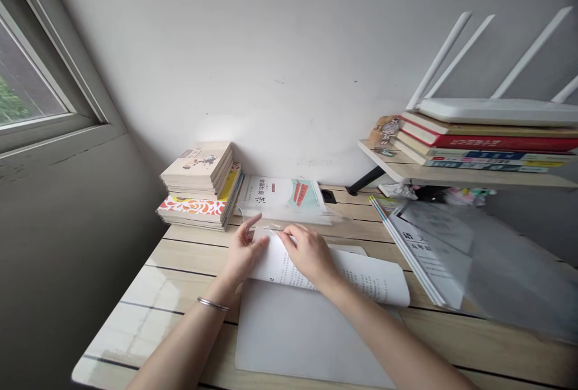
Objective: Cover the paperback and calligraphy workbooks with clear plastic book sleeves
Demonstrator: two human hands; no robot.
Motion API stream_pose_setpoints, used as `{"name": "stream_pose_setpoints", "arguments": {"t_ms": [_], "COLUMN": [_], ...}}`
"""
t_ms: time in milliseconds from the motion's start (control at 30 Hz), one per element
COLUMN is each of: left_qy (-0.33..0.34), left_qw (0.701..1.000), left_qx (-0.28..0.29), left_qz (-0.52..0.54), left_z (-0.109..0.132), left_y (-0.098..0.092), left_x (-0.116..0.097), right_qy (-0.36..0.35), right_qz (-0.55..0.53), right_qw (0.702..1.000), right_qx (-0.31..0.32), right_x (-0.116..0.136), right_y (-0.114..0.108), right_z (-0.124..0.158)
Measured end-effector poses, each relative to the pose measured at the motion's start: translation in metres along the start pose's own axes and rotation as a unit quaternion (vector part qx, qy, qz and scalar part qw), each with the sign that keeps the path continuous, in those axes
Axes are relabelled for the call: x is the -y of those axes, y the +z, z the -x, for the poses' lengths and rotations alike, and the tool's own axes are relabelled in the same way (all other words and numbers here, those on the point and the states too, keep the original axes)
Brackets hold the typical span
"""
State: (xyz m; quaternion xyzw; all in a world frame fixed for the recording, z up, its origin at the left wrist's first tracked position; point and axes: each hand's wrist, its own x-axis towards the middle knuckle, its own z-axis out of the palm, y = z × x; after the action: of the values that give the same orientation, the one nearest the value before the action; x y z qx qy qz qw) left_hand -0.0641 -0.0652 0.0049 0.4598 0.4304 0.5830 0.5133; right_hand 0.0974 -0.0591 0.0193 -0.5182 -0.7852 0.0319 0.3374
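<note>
A book with printed white pages (374,278) lies open and partly curled across a translucent plastic sheet (307,333). My left hand (246,248) is at the book's left end, its thumb and fingers apart, the thumb resting by the page edge. My right hand (309,254) lies over the page with its fingertips pinched together at the top edge, where a bit of clear film shows; what exactly they hold is too small to tell. Just behind the hands, a book with a white and green cover (284,194) lies beneath clear plastic.
Stacked books (198,167) stand at the back left of the wooden table (149,281). On the right lie thin booklets (419,257) and a large clear plastic sheet (510,275). Above them, a raised shelf (456,174) holds books and a white router (492,111).
</note>
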Motion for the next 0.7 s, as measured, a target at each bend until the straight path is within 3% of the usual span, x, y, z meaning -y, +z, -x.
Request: {"name": "stream_pose_setpoints", "arguments": {"t_ms": [133,200,300,367,433,533,600,700], "left_qy": [0.016,0.012,0.004,0.0,-0.004,-0.006,-0.002,-0.002], "left_qw": [1.0,1.0,1.0,1.0,0.999,0.999,0.999,0.999], "left_qx": [0.005,-0.004,-0.015,-0.022,-0.033,-0.038,-0.033,-0.038], "left_qz": [-0.013,-0.012,-0.009,-0.007,-0.008,-0.015,-0.022,-0.033], "left_z": [-0.004,-0.006,-0.007,-0.007,-0.006,-0.006,-0.006,-0.006], "left_y": [-0.002,-0.003,-0.003,-0.002,-0.001,0.0,-0.001,-0.003], "left_x": [0.007,0.008,0.009,0.008,0.006,0.004,0.004,0.005], "right_qy": [-0.045,-0.034,0.074,0.19,0.286,0.346,0.354,0.344], "right_qz": [0.051,0.104,0.137,0.075,-0.063,-0.243,-0.275,-0.249], "right_qw": [0.997,0.992,0.98,0.969,0.951,0.906,0.893,0.906], "right_qx": [-0.025,-0.063,-0.127,-0.141,-0.096,0.01,0.036,0.005], "right_x": [-0.01,-0.026,-0.061,-0.085,-0.103,-0.118,-0.121,-0.125], "right_y": [-0.022,-0.041,-0.074,-0.093,-0.106,-0.112,-0.108,-0.097], "right_z": [0.008,0.017,0.036,0.051,0.065,0.079,0.078,0.062]}}
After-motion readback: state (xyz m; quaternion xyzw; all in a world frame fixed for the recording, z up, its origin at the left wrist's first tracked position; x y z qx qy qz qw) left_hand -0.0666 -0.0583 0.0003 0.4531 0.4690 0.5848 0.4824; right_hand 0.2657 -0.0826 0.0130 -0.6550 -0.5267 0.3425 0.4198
